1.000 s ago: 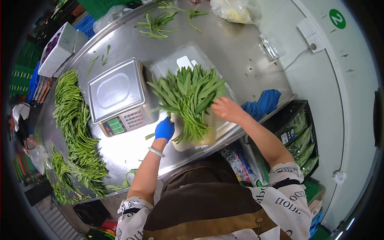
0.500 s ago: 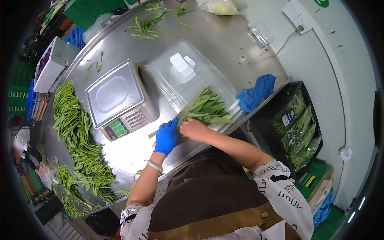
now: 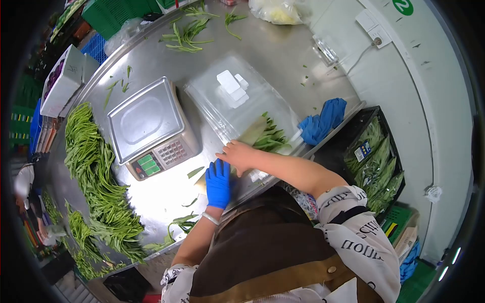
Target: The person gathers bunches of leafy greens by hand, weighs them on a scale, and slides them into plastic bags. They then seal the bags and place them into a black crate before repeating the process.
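A person in a brown apron (image 3: 262,242) works with both hands at the near edge of a metal surface (image 3: 283,55), where a bundle of leafy greens (image 3: 275,137) lies partly covered by a tan sheet (image 3: 252,132) at the center of the frame. The bare right hand (image 3: 237,155) bends its fingers over the sheet's lower end, though how firmly it grips cannot be told. Just below, the blue-gloved left hand (image 3: 217,184) is palm down with its fingers extended, their tips near the right hand; no grasp is visible. Above the bundle, clear plastic bags (image 3: 214,108) lie flat, with white labels (image 3: 231,85) on top. A digital scale (image 3: 146,121) stands left of center, and a long heap of greens (image 3: 101,177) lines the left side of the surface. A crumpled blue item (image 3: 326,121) rests at right, beside a black crate (image 3: 331,151) of bagged greens (image 3: 376,166). Loose stems (image 3: 188,38) lie scattered at upper center.
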`<state>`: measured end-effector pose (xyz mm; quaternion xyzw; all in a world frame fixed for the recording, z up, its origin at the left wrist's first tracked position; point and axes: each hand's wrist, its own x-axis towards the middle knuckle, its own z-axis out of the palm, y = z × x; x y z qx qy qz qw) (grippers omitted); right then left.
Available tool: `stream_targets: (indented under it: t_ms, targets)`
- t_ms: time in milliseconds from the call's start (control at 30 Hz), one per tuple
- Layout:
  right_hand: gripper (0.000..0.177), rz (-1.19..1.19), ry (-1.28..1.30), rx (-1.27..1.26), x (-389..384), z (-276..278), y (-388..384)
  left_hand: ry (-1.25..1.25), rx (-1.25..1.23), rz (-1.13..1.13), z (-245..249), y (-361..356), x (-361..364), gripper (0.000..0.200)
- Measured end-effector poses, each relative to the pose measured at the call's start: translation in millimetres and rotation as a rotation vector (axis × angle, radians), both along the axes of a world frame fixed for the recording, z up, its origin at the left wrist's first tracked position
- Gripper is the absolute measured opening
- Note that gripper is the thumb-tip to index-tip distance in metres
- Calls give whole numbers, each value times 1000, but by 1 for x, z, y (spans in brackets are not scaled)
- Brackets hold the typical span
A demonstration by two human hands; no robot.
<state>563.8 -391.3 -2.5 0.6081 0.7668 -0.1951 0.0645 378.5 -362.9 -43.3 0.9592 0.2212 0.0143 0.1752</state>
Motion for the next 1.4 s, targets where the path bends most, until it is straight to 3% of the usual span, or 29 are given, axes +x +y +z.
stream_targets:
  t_ms: [33, 67, 167, 267, 333, 400, 533, 567, 633, 700, 767, 833, 933, 1033, 1067, 1200, 1300, 1333, 1400]
  targets:
    - [92, 19, 60, -145, 6, 0, 11, -19, -49, 10, 12, 4, 3, 68]
    - [91, 59, 86, -107, 10, -3, 15, -98, 7, 11, 27, 9, 5, 66]
    - [85, -117, 69, -133, 40, 26, 11, -436, 123, -155, 45, 14, 4, 57]
    - [80, -589, 108, -87, 94, 92, -23, -545, -181, -161, 47, -1, 41, 41]
    - [83, -803, 227, 150, 129, 103, -68, -523, -401, -172, 27, -11, 81, 30]
    - [86, -1040, 480, 54, 144, 142, -112, -486, -416, -171, -3, -27, 126, 26]
    - [89, -1250, 949, -34, 148, 98, -224, -360, -388, -227, -82, -36, 168, 27]
    - [88, -1313, 1074, -87, 137, 93, -246, -358, -410, -215, -93, -33, 175, 19]
    - [86, -1401, 1254, -189, 116, 85, -280, -419, -615, -83, -105, -27, 182, 11]
    - [82, -1456, 1373, -281, 98, 76, -298, -448, -860, 40, -87, -17, 178, 9]
    - [79, -1502, 1491, -366, 84, 67, -302, -453, -880, 11, -68, -7, 172, 9]
    - [73, -1501, 1540, -423, 74, 60, -292, -473, -1125, 73, -48, -4, 169, 11]
    - [61, -1599, 1706, -537, 70, 57, -278, -455, -1050, 16, -8, 8, 166, 12]
    - [49, -1679, 1947, -648, 70, 49, -273, -343, -837, -86, -1, 11, 163, 10]
    - [46, -1667, 1979, -651, 68, 44, -268, -457, -624, -168, -10, 8, 163, 11]
    - [44, -1640, 2042, -667, 67, 30, -237, -730, -741, 122, 20, -3, 171, 13]
    - [44, -1715, 2220, -574, 74, 36, -215, -637, -657, -56, 49, -6, 165, 13]
    - [44, -1645, 2392, -568, 77, 34, -213, -603, -586, -58, 51, -3, 162, 14]
    - [43, -1635, 2300, -496, 76, 38, -206, -629, -701, 110, 37, 8, 163, 12]
